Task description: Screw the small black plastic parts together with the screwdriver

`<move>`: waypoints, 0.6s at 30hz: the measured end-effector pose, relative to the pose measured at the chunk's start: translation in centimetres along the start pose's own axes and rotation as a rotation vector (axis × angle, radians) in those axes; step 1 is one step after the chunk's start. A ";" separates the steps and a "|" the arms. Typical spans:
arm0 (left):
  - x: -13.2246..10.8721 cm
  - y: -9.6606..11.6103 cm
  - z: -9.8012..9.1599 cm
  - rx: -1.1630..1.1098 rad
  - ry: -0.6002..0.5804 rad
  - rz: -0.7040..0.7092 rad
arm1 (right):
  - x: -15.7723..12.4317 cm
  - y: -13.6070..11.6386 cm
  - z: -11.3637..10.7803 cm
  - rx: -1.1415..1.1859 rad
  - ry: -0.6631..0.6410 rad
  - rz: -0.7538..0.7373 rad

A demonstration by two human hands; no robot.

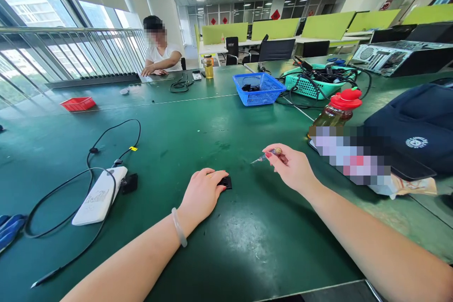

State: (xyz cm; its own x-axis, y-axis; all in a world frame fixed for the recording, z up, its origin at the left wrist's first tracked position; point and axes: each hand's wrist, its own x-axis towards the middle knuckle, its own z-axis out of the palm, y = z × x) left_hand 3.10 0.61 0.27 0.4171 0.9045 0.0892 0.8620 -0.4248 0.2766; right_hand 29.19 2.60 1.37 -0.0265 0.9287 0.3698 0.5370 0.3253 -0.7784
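Observation:
My left hand [202, 193] rests on the green table [212, 132], its fingers curled onto a small black part [226, 182] that lies flat. My right hand [292, 166] hovers a little to the right of it and pinches a small screwdriver [266, 155] with an amber handle. The thin tip points left and slightly down, a short way above and to the right of the black part.
A white power strip [99, 194] with black cables and a black plug lies at the left. A blue basket [259, 88], a teal basket [311, 82] of cables, a red-capped bottle [338, 109] and a dark bag [417, 127] stand beyond and right. A person [159, 52] sits at the far side.

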 end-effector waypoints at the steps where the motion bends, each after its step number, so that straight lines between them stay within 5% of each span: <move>1: 0.0 0.0 0.0 -0.003 0.000 0.002 | -0.2 -0.1 0.0 0.024 -0.012 -0.001; 14: 0.5 -1.4 0.1 -0.291 0.014 0.034 | -2.5 -2.4 1.0 0.157 -0.047 -0.214; 18: 0.5 -1.5 0.2 -0.339 0.033 -0.025 | -3.3 -3.1 1.7 0.111 -0.056 -0.382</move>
State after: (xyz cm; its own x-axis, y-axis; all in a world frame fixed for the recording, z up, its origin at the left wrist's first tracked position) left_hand 2.07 1.67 -0.26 0.3824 0.9177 0.1079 0.7249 -0.3704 0.5808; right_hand 26.19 -1.21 1.73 -0.2543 0.7446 0.6172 0.3851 0.6633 -0.6416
